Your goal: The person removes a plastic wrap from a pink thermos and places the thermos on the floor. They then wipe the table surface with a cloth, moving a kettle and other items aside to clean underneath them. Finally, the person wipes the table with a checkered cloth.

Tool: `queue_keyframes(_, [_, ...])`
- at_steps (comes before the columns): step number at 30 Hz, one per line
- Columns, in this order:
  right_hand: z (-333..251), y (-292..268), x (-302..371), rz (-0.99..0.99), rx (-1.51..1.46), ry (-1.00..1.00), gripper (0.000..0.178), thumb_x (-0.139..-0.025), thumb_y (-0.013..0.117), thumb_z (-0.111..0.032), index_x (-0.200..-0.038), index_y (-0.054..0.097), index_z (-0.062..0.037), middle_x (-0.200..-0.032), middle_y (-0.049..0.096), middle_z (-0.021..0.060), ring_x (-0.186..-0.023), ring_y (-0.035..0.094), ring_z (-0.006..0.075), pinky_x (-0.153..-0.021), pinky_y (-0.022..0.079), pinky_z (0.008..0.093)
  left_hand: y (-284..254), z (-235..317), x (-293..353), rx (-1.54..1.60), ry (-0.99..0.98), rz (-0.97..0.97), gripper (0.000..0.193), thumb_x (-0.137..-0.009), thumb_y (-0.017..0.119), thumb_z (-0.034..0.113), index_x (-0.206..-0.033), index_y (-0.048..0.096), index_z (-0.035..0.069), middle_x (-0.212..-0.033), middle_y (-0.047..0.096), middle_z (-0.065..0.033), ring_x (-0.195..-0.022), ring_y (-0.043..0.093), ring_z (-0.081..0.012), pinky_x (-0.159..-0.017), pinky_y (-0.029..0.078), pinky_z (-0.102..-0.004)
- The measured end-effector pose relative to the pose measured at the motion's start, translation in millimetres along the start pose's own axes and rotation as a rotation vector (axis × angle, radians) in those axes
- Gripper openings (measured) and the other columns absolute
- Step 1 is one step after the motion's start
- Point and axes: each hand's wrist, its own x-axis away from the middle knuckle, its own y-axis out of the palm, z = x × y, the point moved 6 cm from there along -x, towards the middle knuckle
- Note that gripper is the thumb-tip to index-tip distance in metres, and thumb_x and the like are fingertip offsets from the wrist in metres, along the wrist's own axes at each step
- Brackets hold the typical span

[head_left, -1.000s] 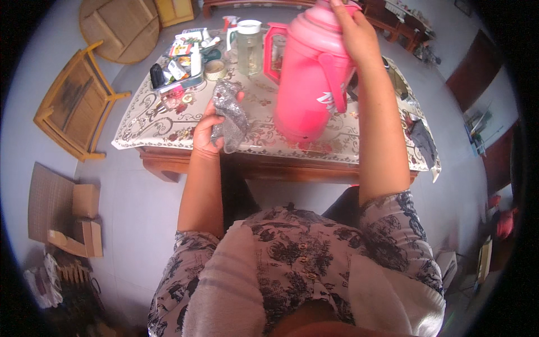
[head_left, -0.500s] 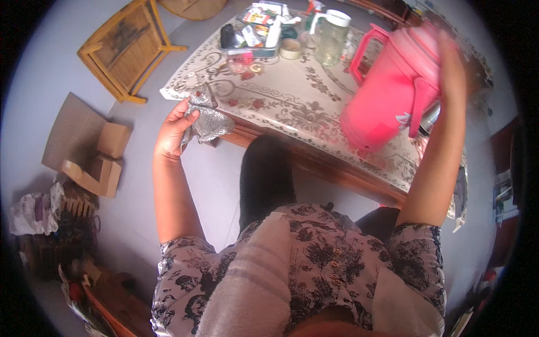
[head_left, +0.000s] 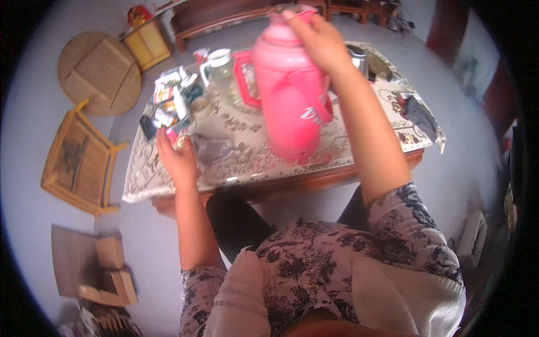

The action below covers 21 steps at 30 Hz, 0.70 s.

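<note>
A tall pink thermos flask [head_left: 289, 106] stands upright near the front of the cloth-covered table, with a pink handle at its left. Over its top rim lies my right hand [head_left: 323, 45], fingers curled round the mouth; what sits under the fingertips is blurred. My left hand [head_left: 179, 163] is over the table's left part, with thumb and fingers apart and nothing between them. Just right of its thumb, a crumpled silvery-grey cloth [head_left: 212, 148] rests on the tabletop. I cannot tell whether the thumb still touches it.
Behind my left hand is a tray of small packets and bottles [head_left: 173, 101]. A clear jug with a white lid [head_left: 220, 76] stands left of the flask. A dark cloth [head_left: 420, 117] hangs at the table's right edge. Wooden furniture [head_left: 84, 163] and a cardboard box [head_left: 106, 269] are at left.
The view has shifted, with the flask now more central. My left hand has let go of the silvery cloth, now on the table. My right hand has come onto the flask's top rim.
</note>
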Motion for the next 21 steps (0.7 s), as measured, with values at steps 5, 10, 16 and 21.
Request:
queue_keyframes(5, [4, -5, -2, 0.02, -0.274, -0.049, 0.078, -0.084, 0.053, -0.068, -0.115, 0.06, 0.0041, -0.109, 0.066, 0.0233, -0.108, 0.061, 0.0352, -0.096, 0.044, 0.039, 76, 55, -1, 0.788, -0.322, -0.401, 0.042, -0.093, 0.062, 0.013, -0.133, 0.051, 0.006, -0.127, 0.056, -0.0109, -0.118, 0.052, -0.0198, -0.095, 0.043, -0.03])
queue_keyframes(10, [63, -58, 12, 0.205, -0.75, 0.132, 0.047, -0.097, 0.05, -0.045, -0.119, 0.061, -0.005, -0.111, 0.066, 0.0103, -0.105, 0.06, 0.0218, -0.093, 0.042, 0.0333, 91, 77, 4, 0.807, -0.376, -0.483, 0.04, -0.095, 0.059, 0.019, -0.132, 0.052, 0.005, -0.123, 0.059, -0.0095, -0.111, 0.056, -0.0181, -0.091, 0.044, -0.0286])
queue_keyframes(16, [212, 7, 123, -0.253, -0.686, 0.74, 0.051, -0.091, 0.056, -0.055, -0.092, 0.062, -0.0039, -0.081, 0.064, 0.0049, -0.064, 0.06, 0.0167, -0.059, 0.047, 0.0302, 110, 41, 67, 0.855, -0.557, -0.48, 0.033, -0.097, 0.058, 0.024, -0.123, 0.057, 0.002, -0.121, 0.06, -0.0074, -0.102, 0.06, -0.0165, -0.088, 0.047, -0.0316])
queue_keyframes(21, [176, 43, 159, -0.354, -0.902, 0.838, 0.044, -0.095, 0.053, -0.049, -0.101, 0.058, -0.0061, -0.082, 0.064, 0.0071, -0.07, 0.065, 0.0186, -0.065, 0.056, 0.0312, 129, 38, 103, 0.739, -0.399, -0.504, 0.027, -0.098, 0.056, 0.019, -0.117, 0.059, 0.001, -0.112, 0.064, -0.0074, -0.097, 0.061, -0.0154, -0.086, 0.048, -0.0296])
